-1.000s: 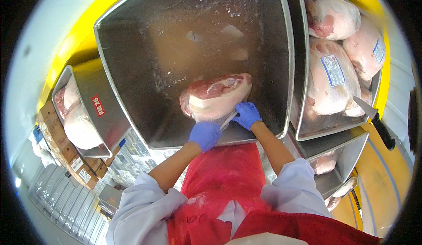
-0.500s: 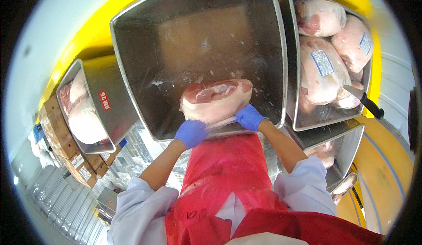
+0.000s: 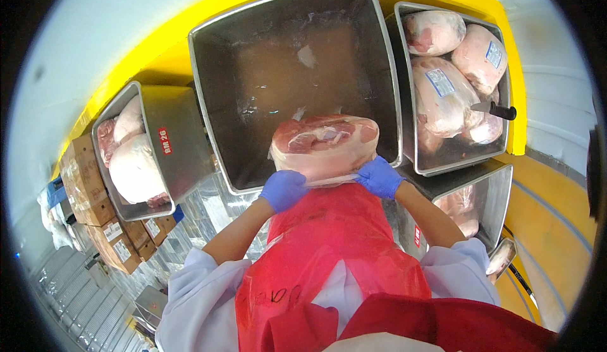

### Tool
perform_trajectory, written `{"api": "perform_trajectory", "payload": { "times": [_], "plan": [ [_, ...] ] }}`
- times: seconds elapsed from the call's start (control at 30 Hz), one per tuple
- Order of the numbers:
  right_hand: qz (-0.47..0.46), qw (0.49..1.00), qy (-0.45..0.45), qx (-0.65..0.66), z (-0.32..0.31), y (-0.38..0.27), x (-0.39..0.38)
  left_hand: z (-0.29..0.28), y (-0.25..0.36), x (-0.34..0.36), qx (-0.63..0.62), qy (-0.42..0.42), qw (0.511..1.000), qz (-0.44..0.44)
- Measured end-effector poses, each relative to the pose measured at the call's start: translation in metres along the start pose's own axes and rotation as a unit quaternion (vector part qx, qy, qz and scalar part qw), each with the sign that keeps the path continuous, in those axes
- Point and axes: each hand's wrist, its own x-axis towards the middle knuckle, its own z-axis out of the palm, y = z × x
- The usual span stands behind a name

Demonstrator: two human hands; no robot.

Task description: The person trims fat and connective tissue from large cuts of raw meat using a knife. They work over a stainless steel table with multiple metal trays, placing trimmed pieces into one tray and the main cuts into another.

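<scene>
L hand point(image 3: 283, 191) & R hand point(image 3: 380, 177), fingers curled tight, each grip clear film point(image 3: 332, 181) on meat joint point(image 3: 325, 153) nr tub point(image 3: 284, 67) rim; film could tear under wt, dropping it.

Meat point(image 3: 325, 153) is at the middle bin point(image 3: 253, 61)'s near rim, between left hand point(image 3: 283, 189) and right hand point(image 3: 380, 177); left bin point(image 3: 180, 162) and right bin point(image 3: 460, 162) flank the middle one.

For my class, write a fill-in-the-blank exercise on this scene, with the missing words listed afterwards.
1. The left hand and right hand, both gloved in ____, are at the near edge of the meat.
2. The handle of the knife is ____.
3. The cardboard boxes are on the person's ____ side.

Missing words: blue; black; left.
</scene>
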Motion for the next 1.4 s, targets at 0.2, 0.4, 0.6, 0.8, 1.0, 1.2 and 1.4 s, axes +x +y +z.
{"api": "perform_trajectory", "payload": {
  "times": [0.2,0.4,0.6,0.8,1.0,1.2,1.4],
  "plan": [
    [0.089,0.991,-0.044,-0.085,0.058,0.051,0.012,0.040,-0.027,0.045,0.071,-0.091,0.993,-0.030],
    [0.189,0.976,-0.057,-0.094,0.097,0.087,0.056,0.077,-0.092,0.093,0.114,-0.046,0.992,-0.035],
    [0.159,0.986,-0.006,-0.059,0.084,0.083,0.065,0.033,-0.076,0.088,0.084,-0.022,0.996,-0.015],
    [0.144,0.985,0.089,-0.017,0.048,0.035,0.033,-0.031,-0.022,0.057,0.048,0.018,0.998,0.036],
    [0.103,0.960,0.256,0.038,-0.020,-0.046,-0.024,-0.105,0.067,0.016,0.084,0.008,0.991,0.101],
    [0.143,0.910,0.390,0.016,-0.072,-0.128,-0.106,-0.156,0.157,-0.015,0.096,-0.044,0.967,0.231],
    [0.184,0.824,0.500,0.193,-0.068,-0.167,-0.188,-0.167,0.259,-0.033,0.139,-0.124,0.932,0.309]
  ]
}}
